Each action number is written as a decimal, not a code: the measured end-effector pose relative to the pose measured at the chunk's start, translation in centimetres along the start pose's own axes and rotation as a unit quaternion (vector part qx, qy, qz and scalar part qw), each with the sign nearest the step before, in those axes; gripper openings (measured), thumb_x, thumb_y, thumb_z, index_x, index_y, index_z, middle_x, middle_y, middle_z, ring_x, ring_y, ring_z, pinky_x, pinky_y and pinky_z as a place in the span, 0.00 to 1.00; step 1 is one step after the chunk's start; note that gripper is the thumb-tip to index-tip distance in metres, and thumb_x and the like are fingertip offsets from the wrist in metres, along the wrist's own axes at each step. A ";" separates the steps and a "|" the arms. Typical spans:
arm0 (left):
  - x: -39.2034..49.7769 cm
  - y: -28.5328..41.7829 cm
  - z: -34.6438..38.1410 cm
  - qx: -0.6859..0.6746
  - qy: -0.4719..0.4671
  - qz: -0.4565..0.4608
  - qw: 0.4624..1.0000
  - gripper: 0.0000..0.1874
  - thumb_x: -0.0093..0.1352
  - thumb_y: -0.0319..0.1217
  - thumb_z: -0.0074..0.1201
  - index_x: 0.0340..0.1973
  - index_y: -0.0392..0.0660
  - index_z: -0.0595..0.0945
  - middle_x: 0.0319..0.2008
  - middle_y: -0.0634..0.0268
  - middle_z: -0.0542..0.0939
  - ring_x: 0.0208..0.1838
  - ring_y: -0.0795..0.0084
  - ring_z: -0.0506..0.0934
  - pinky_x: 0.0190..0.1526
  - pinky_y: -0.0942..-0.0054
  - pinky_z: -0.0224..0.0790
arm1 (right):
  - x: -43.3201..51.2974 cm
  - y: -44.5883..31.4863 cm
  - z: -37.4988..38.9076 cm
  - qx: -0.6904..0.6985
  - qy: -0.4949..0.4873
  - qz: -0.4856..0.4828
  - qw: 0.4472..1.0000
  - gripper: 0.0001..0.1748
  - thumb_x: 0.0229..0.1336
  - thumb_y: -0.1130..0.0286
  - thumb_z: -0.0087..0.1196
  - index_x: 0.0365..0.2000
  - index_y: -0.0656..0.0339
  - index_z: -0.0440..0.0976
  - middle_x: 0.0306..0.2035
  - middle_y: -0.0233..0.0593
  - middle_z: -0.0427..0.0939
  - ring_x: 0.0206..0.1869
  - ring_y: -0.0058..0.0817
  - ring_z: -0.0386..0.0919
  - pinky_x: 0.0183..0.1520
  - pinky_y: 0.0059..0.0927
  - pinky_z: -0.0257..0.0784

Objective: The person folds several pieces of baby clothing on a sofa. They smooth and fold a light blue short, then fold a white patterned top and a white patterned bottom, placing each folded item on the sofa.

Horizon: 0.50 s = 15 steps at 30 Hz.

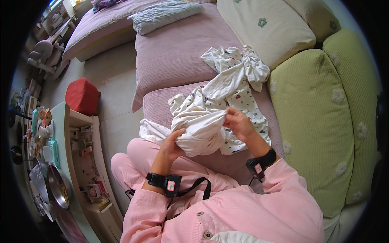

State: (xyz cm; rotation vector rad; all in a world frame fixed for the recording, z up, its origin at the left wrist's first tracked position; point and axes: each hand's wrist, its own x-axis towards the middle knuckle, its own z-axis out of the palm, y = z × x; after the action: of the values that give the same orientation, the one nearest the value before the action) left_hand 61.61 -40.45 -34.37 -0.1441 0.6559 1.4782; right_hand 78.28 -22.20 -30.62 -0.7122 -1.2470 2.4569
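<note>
A bunched white cloth garment [200, 130] lies between my hands above my lap. My left hand [172, 146] grips its lower left side, thumb on top and the other fingers hidden beneath the fabric. With thumb and fingertips, my right hand [240, 124] pinches its upper right edge. Beyond and partly beneath it, a white garment printed with small cars [240, 98] lies spread on the pink sofa seat. Another white garment with a long sleeve [226, 83] lies across the printed one. A pale pink-white cloth [153, 131] shows beside my knee.
Green cushions [310, 130] and a cream cushion [267, 29] line the right and back. A folded pale blue cloth [167, 15] rests at the sofa's far end. To the left stand a red stool [81, 96] and a table [62, 130] holding a metal bowl [57, 185] and several packets.
</note>
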 end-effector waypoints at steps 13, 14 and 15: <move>-0.7 3.2 1.3 0.425 0.250 0.223 0.841 0.17 0.61 0.32 0.50 0.44 0.38 0.71 0.33 0.67 0.72 0.37 0.78 0.68 0.40 0.80 0.60 | -3.7 -5.0 -1.0 0.088 0.056 -0.039 0.994 0.03 0.52 0.72 0.43 0.28 0.60 0.67 0.27 0.34 0.74 0.30 0.22 0.74 0.37 0.24 0.72; -0.8 3.3 2.0 0.453 0.263 0.287 0.802 0.15 0.61 0.32 0.50 0.42 0.39 0.71 0.32 0.67 0.72 0.36 0.79 0.68 0.39 0.80 0.59 | -3.8 -4.7 -0.5 0.084 0.061 -0.043 0.994 0.03 0.52 0.72 0.43 0.28 0.60 0.67 0.28 0.34 0.74 0.31 0.22 0.74 0.38 0.25 0.72; -0.9 3.3 2.8 0.478 0.286 0.328 0.764 0.14 0.62 0.32 0.50 0.40 0.39 0.72 0.31 0.67 0.72 0.35 0.79 0.68 0.38 0.80 0.59 | -3.8 -4.5 0.0 0.080 0.063 -0.045 0.994 0.04 0.53 0.72 0.42 0.28 0.59 0.67 0.28 0.35 0.74 0.31 0.22 0.75 0.39 0.25 0.72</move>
State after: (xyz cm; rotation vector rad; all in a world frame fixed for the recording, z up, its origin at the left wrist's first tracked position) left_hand 59.40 -39.51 -30.65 0.5069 2.0544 1.5511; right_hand 81.62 -21.37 -25.80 -0.7383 -1.0021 2.3665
